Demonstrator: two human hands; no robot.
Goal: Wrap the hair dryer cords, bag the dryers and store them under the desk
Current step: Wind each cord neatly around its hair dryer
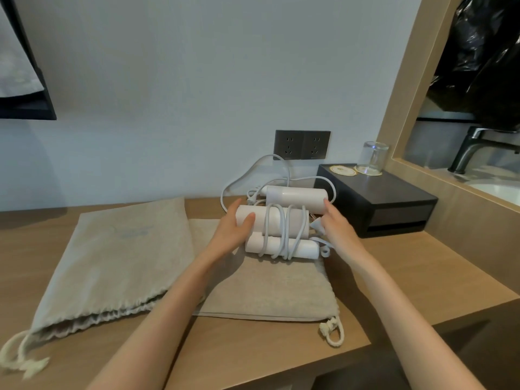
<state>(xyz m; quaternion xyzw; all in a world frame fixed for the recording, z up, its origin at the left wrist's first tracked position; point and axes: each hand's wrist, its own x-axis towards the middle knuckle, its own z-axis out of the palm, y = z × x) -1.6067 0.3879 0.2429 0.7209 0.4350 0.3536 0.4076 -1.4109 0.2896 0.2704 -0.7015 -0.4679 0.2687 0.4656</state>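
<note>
A white folded hair dryer [281, 232] lies on a beige drawstring bag [267, 288] with its white cord looped round body and handle several times. My left hand [235, 229] grips its left end, thumb on top. My right hand [336, 229] is at its right end and pinches the cord near the plug [316, 225]. Behind it lies a second white hair dryer [297, 197], its cord [253, 173] loose in big loops by the wall. A larger beige drawstring bag [112, 263] lies flat to the left.
The wooden desk [408, 277] runs along a pale wall with a dark double socket [302, 144]. A black box [377, 201] at the right back carries an upturned glass [372, 157] and coasters. Right of it a wood-framed opening shows a tap [475, 147].
</note>
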